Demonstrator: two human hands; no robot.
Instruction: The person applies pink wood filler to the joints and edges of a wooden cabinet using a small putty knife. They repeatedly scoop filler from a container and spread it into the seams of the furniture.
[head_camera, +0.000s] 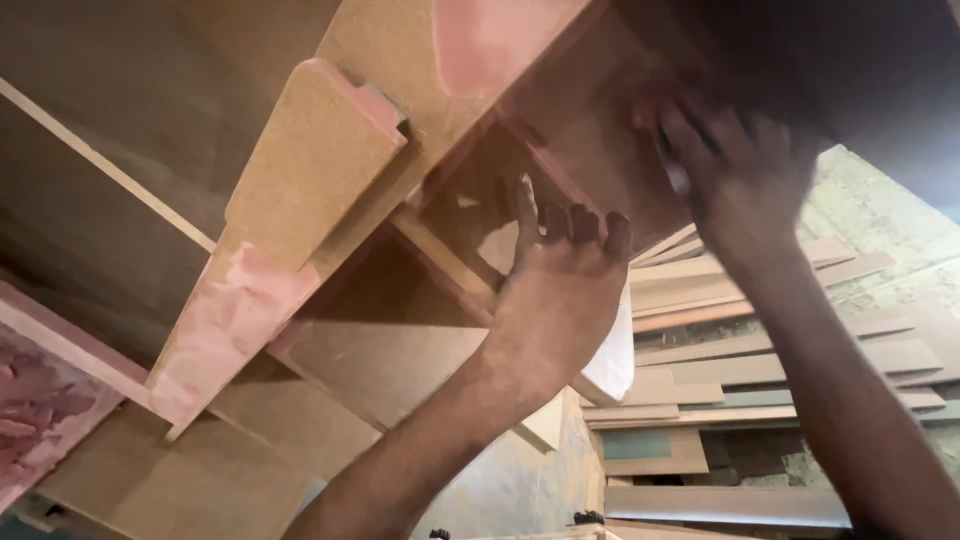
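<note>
Left hand (560, 290) presses spread fingers against the raw brown fibreboard cabinet frame (400, 200); right hand (740, 170), grip unclear, steadies it. The frame could tip.

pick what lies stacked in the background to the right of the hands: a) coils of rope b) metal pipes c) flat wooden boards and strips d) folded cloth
c: behind the right hand and beside the left hand, a pile of flat boards and strips lies stacked in layers, brown with a few greenish pieces.
</note>
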